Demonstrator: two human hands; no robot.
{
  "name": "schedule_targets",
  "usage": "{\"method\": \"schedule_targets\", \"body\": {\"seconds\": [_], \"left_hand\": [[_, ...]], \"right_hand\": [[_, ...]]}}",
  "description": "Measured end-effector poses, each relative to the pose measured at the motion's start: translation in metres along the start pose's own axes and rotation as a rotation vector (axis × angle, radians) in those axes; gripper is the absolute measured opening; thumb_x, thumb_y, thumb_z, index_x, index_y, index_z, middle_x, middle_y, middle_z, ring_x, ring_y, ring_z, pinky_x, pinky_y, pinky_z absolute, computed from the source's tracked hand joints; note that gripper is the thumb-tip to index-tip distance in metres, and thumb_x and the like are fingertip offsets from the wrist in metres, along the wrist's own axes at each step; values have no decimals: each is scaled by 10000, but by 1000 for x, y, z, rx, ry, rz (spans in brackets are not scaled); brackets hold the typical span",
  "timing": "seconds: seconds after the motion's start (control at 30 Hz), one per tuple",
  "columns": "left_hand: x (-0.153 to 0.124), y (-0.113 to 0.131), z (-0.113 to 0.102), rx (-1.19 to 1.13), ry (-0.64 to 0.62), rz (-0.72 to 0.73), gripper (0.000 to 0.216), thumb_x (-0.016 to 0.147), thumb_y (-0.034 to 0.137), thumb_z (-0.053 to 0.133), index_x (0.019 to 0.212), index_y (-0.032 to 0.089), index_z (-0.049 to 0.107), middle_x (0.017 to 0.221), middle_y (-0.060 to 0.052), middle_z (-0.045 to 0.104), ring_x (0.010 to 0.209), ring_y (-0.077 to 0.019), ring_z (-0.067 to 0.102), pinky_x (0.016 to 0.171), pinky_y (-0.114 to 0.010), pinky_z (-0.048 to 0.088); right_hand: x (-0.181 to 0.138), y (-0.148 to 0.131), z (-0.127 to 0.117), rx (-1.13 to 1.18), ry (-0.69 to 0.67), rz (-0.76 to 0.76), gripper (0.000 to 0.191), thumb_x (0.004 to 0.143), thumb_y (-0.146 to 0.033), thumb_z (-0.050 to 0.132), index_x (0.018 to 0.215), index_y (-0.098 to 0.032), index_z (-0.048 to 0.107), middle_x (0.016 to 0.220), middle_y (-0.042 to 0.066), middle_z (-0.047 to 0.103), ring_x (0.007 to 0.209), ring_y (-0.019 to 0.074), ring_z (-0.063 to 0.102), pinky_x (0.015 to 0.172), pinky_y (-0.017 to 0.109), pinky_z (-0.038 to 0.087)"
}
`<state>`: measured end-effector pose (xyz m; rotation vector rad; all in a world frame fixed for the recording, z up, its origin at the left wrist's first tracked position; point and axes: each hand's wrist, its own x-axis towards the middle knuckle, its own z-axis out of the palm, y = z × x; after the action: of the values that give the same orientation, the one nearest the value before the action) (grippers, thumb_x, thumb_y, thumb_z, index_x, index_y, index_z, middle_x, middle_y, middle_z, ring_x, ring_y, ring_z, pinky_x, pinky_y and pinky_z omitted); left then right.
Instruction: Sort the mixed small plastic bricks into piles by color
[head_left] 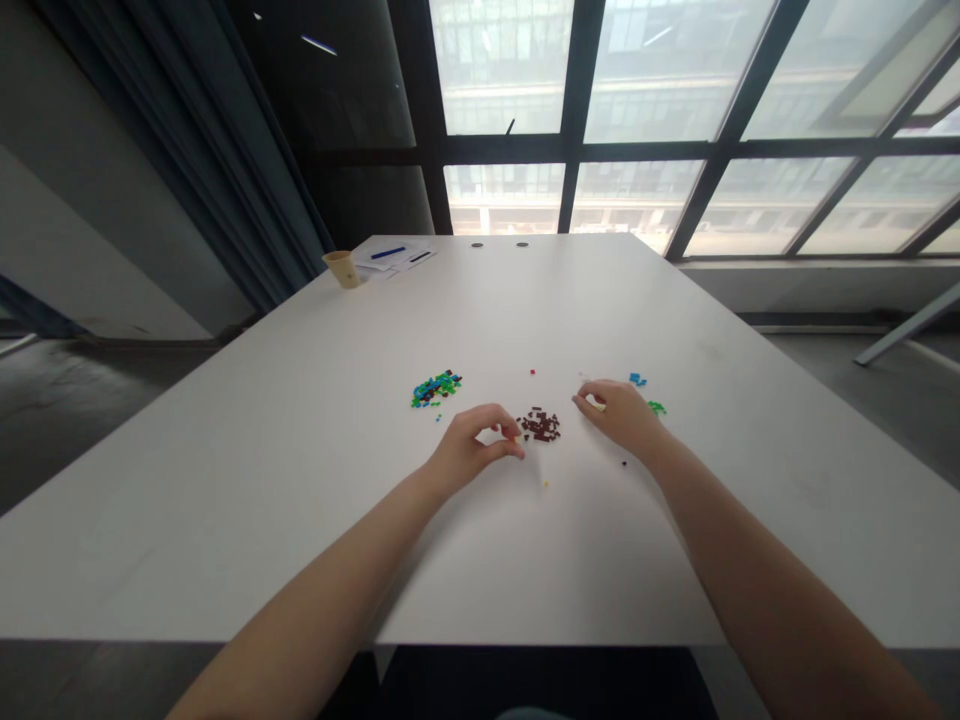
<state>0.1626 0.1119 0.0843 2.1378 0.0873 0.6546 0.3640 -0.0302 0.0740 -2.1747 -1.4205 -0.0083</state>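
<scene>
My left hand (480, 445) is at the left edge of a loose pile of dark brown toy bricks (540, 425). Its thumb and fingers are curled towards each other, with a small yellow brick (517, 439) showing at the fingertips. To the right of the pile, my right hand (619, 410) is low over the table, thumb and forefinger pinched; anything between the tips is too small to make out. Pale yellow pieces (599, 406) show beneath its fingers, partly hidden. A single yellow brick (546, 484) lies nearer to me, and one dark brick (624, 463) sits below my right hand.
A mixed heap of blue, green and brown bricks (436, 388) lies left. Beyond my right hand are blue bricks (637, 379) and green bricks (656, 408). One red brick (532, 372) is farther back. A paper cup (343, 269) and papers with a pen (388, 253) occupy the far left.
</scene>
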Motion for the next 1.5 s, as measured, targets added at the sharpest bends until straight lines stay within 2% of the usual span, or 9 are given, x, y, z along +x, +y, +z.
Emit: {"method": "schedule_targets", "body": {"seconds": [0.1,0.23,0.33,0.53,0.7,0.83,0.97,1.13,1.5], "left_hand": [[1,1,0,-22,-13,6,171,653,284,711,668,173,583,664,9,603,653,-111,550,646,-234,416],[1,-2,1,-53,7,-23,178,645,299,714,661,172,591,647,10,600,650,-118,545,657,-244,415],[1,-5,1,-68,10,-55,169,647,295,711,659,168,600,647,11,607,649,-118,545,675,-248,412],[1,-2,1,-131,-103,-113,142,686,287,677,650,158,631,642,2,629,644,-123,555,675,-246,414],[2,-5,3,-168,-151,-145,163,659,307,699,659,155,641,661,-6,632,687,-139,564,706,-256,414],[2,-13,5,-220,-135,-174,275,688,381,665,859,166,642,786,-38,658,768,-162,580,751,-286,415],[0,-22,7,-262,-106,-192,371,772,452,550,1023,180,579,844,-63,653,800,-168,580,752,-302,406],[-2,-29,7,-305,-95,-223,407,786,490,512,1036,171,548,843,-72,639,807,-169,575,753,-304,401],[-1,-26,8,-269,-116,-252,403,812,495,464,1053,177,523,842,-70,643,798,-161,581,751,-301,413]], "right_hand": [[-2,-9,1,50,65,-104,180,808,-281,478,794,-189,632,757,37,633,679,140,544,672,262,391],[-11,-33,0,133,235,-436,168,797,-260,536,928,-203,624,737,23,610,705,136,533,735,283,399],[-19,-51,0,181,206,-670,197,787,-256,564,971,-215,622,678,4,556,644,118,479,664,260,396],[-23,-60,7,123,155,-768,178,828,-229,532,974,-246,633,684,-1,525,634,107,425,590,238,346],[-23,-61,11,63,131,-740,175,861,-270,491,873,-211,656,662,11,526,657,118,441,597,249,338],[-17,-49,6,51,114,-672,200,868,-276,477,883,-212,666,679,21,560,668,125,473,617,254,356],[-5,-6,-4,19,141,-317,172,823,-306,541,844,-206,678,736,37,594,716,143,523,676,268,384],[2,40,-4,-42,-16,42,139,759,-269,580,796,-203,696,716,23,599,611,123,512,614,254,377],[0,38,11,-48,-161,176,225,765,-269,515,868,-207,705,870,56,677,719,155,571,669,257,410]]}}
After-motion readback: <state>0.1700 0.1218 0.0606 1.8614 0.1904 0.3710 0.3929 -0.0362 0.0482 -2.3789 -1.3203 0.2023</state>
